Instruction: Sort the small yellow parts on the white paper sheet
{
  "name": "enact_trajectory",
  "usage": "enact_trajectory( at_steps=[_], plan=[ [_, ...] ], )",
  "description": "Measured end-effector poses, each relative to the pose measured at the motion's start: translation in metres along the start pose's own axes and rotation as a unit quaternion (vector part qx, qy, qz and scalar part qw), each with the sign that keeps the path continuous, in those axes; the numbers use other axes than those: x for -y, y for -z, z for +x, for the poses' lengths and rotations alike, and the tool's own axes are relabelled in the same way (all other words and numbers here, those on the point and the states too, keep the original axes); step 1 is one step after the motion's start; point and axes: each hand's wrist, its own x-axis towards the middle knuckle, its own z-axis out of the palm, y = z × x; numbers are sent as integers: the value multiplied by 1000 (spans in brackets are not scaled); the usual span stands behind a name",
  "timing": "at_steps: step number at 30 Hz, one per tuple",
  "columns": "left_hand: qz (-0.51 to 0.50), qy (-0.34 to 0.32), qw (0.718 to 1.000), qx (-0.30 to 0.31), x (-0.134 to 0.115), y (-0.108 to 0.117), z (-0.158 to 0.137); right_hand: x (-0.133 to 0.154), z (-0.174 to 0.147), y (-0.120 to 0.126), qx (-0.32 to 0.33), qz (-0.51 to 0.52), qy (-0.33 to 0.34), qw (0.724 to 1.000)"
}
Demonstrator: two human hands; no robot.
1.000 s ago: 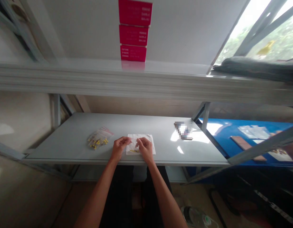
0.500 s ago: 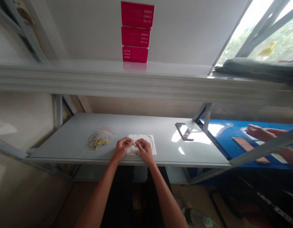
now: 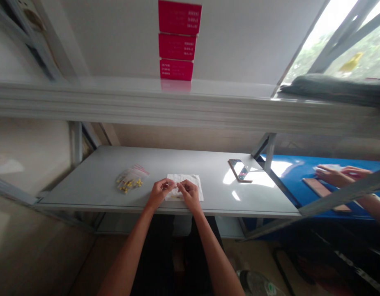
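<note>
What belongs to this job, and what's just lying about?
Probably in use:
rectangular white cloth-like sheet beneath left hand and right hand
clear plastic bag of small yellow pieces

Apparently lying about:
dark rectangular phone
three stacked red cardboard boxes

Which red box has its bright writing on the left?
The bottom box, lowest of the three. The middle box and top box have their bright writing on the right.

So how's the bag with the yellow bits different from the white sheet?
The bag is see-through; the white sheet looks solid. The bag has a pinkish strip near one edge; the white sheet looks plain. The bag looks rumpled; the white sheet lies flatter. Both lie on the grey table.
</note>
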Motion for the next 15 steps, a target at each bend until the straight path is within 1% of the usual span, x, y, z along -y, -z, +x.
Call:
enact_trajectory(
  at_steps=[2, 4, 6, 8, 11, 13, 15],
  plan=[
    [18, -3, 1000, 4, 0, 0, 0, -1, 0, 0, 18, -3, 3, 1000],
    [22, -2, 1000, -14, 2, 1, 1, -2, 0, -2, 24, -9, 4, 1000],
    [19, 1, 999, -41, 3, 1, 1, 0, 1, -3, 17, -17, 7, 1000],
    [12, 5, 999, -53, 3, 1, 1, 1, 2, -3, -1, -25, 12, 1000],
    [-1, 10, 1000, -28, 4, 0, 1, 3, 0, -2, -8, -28, 15, 999],
    [-3, 12, 1000, -12, 4, 0, 0, 2, -1, -1, 6, -27, 15, 1000],
    [-2, 12, 1000, -16, 5, 0, 0, 1, -2, -2, 24, -31, 14, 999]
  ],
)
